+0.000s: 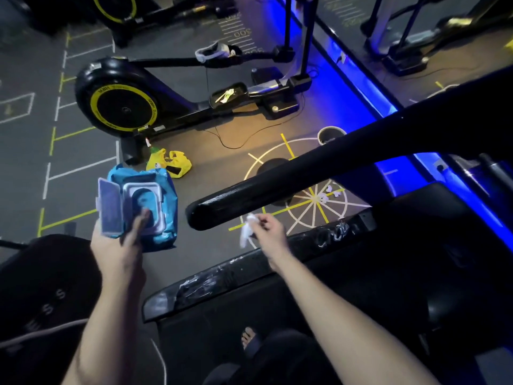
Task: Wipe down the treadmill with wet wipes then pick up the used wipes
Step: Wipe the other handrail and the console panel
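The treadmill (416, 273) fills the near right. Its black handrail (305, 168) runs long and slanted, from the far right down to a blunt end pointing near and left at the middle of the scene. Below it the side rail (249, 266) lies on much the same slant and shows pale wet streaks along its top.

Far left on the grey floor stands an elliptical trainer (125, 98) with a yellow-ringed flywheel.

My left hand (119, 245) grips a blue wet wipes pack (163, 207), held up left of the handrail's end with its long axis running near to far. Its clear lid (109, 207) is flipped open to the left, my thumb (144, 216) lies on the dispensing opening, and my fingers curl round behind the pack.

A yellow plastic bag (172, 162) lies on the floor just beyond the pack.

My right hand (270, 229) pinches a white wipe (247, 232) between thumb and fingertips, just under the handrail's end and above the side rail. The wipe hangs lengthwise, loose end pointing down.

A few small crumpled white pieces (330, 191) lie on the floor markings past the handrail; I cannot tell for certain that they are wipes.
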A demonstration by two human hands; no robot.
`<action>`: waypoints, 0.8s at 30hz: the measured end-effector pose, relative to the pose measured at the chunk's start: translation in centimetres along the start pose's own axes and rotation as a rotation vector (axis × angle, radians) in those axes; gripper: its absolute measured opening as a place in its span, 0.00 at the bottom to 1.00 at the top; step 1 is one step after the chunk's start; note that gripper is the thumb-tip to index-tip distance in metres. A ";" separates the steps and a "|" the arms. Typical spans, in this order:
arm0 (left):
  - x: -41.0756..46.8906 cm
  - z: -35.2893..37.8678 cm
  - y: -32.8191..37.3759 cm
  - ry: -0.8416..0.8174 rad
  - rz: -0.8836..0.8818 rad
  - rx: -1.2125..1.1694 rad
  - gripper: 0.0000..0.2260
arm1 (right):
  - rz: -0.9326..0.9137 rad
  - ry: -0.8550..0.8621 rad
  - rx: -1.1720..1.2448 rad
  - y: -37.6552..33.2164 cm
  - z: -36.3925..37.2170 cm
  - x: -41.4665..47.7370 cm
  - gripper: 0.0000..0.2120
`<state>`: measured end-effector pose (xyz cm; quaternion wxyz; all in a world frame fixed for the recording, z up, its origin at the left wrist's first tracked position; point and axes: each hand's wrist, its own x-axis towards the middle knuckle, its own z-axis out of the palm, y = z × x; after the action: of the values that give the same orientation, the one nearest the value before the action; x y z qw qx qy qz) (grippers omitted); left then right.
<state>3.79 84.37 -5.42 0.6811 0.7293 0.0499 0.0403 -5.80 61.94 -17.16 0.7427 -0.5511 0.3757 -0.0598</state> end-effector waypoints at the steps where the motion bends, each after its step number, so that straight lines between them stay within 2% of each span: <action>1: 0.3 -0.6 -0.2 0.014 -0.005 -0.012 0.23 | -0.027 0.032 0.022 -0.4 -0.3 0.0 0.07; 5: 1.7 -3.5 -0.7 0.026 -0.049 -0.035 0.22 | -0.109 0.032 0.018 -1.9 0.9 0.2 0.06; 8: 2.2 -5.7 -0.9 0.027 -0.041 -0.023 0.22 | -0.182 -0.005 -0.083 -2.5 4.3 0.0 0.09; 11: 2.3 -8.0 -1.2 0.017 -0.008 0.023 0.21 | -0.242 -0.015 -0.084 -2.1 7.9 0.2 0.09; 15: 2.0 -10.5 -1.6 0.021 0.013 0.084 0.21 | -0.195 -0.040 -0.192 -0.1 12.2 0.3 0.06; 17: 2.0 -11.4 -1.9 0.039 0.013 0.077 0.19 | -0.145 -0.126 -0.268 1.7 14.5 -0.2 0.03; 19: 1.9 -12.1 -2.1 0.042 0.001 0.075 0.19 | -0.123 -0.207 -0.385 3.0 16.3 -1.0 0.07; 22: 2.0 -13.3 -2.4 0.037 0.004 0.097 0.20 | -0.119 -0.285 -0.358 3.5 17.8 -2.3 0.08; 24: 2.1 -13.8 -2.6 0.053 0.003 0.065 0.19 | -0.132 -0.264 -0.350 3.5 17.6 -3.1 0.05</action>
<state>4.05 98.46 -7.08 0.6554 0.7499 0.0683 0.0589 1.86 78.49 -16.65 0.6729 -0.6981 0.2430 0.0305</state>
